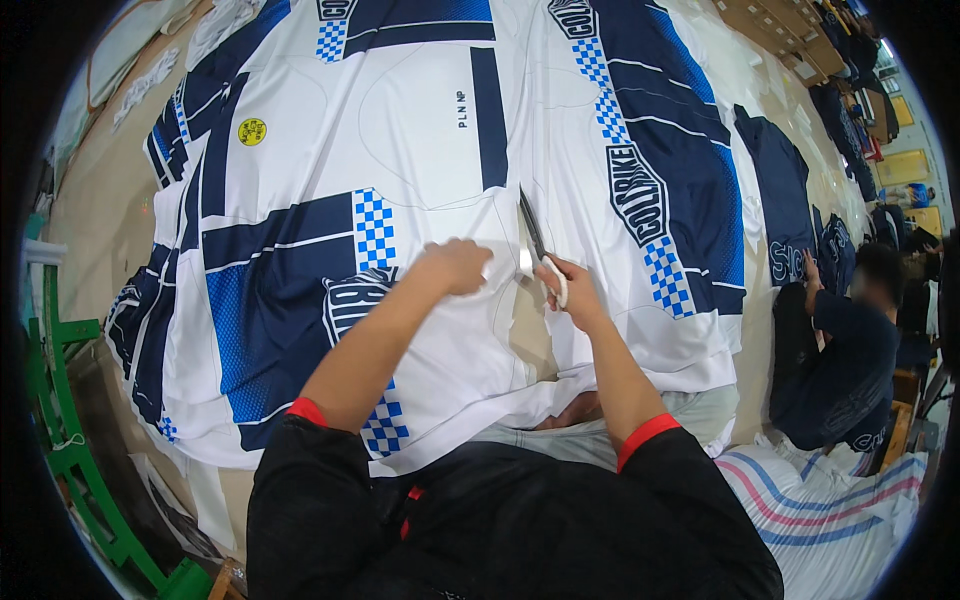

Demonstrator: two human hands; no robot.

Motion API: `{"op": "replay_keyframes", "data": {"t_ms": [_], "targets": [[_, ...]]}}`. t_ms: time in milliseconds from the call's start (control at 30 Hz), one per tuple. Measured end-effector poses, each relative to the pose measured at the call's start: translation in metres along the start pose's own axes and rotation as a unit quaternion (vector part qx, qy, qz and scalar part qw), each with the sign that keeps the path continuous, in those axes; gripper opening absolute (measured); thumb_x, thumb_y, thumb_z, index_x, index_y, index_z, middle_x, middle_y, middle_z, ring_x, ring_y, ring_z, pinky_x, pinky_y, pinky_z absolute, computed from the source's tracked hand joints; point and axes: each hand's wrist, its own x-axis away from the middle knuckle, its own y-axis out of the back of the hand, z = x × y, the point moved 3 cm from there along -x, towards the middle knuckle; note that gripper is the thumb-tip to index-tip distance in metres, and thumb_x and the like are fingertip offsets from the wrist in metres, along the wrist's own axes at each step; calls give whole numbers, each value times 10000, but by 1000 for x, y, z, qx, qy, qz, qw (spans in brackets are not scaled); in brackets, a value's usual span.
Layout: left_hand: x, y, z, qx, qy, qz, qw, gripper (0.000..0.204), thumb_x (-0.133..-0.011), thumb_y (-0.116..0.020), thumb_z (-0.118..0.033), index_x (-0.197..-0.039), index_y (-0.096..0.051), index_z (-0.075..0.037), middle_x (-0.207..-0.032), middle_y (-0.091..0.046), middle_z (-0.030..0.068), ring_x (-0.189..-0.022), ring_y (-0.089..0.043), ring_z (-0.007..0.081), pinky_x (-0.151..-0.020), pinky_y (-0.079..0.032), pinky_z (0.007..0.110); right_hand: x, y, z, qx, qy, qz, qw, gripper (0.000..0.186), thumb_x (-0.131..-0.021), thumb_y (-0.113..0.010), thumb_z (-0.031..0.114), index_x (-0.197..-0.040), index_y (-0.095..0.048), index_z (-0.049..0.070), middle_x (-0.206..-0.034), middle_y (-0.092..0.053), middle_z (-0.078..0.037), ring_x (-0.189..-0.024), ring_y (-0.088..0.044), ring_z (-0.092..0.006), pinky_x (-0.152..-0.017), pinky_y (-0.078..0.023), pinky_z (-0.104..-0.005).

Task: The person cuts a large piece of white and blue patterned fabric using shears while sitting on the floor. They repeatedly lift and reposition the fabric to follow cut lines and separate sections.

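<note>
A large sheet of printed fabric (430,130), white with navy panels and blue checks, lies spread in front of me. In my right hand (572,292) is a pair of scissors (532,228), its white handle around my fingers and its dark blades pointing away from me into the cloth. A cut gap runs from the blades back toward my body, with the beige surface showing through. Left of the gap, my left hand (455,268) has its fingers curled together on the white part of the fabric. Thin curved outlines are marked on the cloth.
At the right a person (850,340) in dark clothes sits by dark printed pieces (778,190). A green metal frame (75,430) stands at the left. A white striped sack (820,510) lies at the lower right, and cardboard boxes (775,35) are at the far right.
</note>
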Motion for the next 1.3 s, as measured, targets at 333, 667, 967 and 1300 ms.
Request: {"op": "replay_keyframes", "data": {"t_ms": [333,667,967,1300], "targets": [[-31,15,124,-10,148,-109,983,1379,-624,-960,-444,-1658,-55,-322,-1713,-55,193,-1541,-151,493,-1007,-438,777,11,60,6,74,-25,40,996,658,-895,-808,348,-1431,-593,34,-887,-648,-7,-609,-567,-87,-536,-472,-263],[-16,16,69,-72,215,-35,973,1259,-740,-811,-639,-1664,-90,-181,-1715,-91,208,-1520,-263,482,-1075,-347,759,18,55,10,106,-39,70,991,697,-888,-818,349,-1474,-562,72,-901,-636,0,-602,-563,-84,-517,-470,-252],[-25,-31,-56,-41,34,-99,994,932,-817,-804,-493,-1566,-381,-132,-1375,-498,142,-1316,-494,352,-959,-497,616,15,10,11,37,-35,48,998,710,-888,-820,376,-1467,-568,52,-861,-637,-11,-549,-534,-80,-485,-431,-260],[-22,-32,-46,-100,9,-91,991,864,-810,-798,-491,-1564,-433,-280,-1447,-466,150,-1351,-441,355,-1051,-358,647,11,-24,-17,-33,9,-5,999,837,-886,-807,464,-1489,-497,-28,-844,-624,-25,-508,-509,-81,-452,-417,-256]]}}
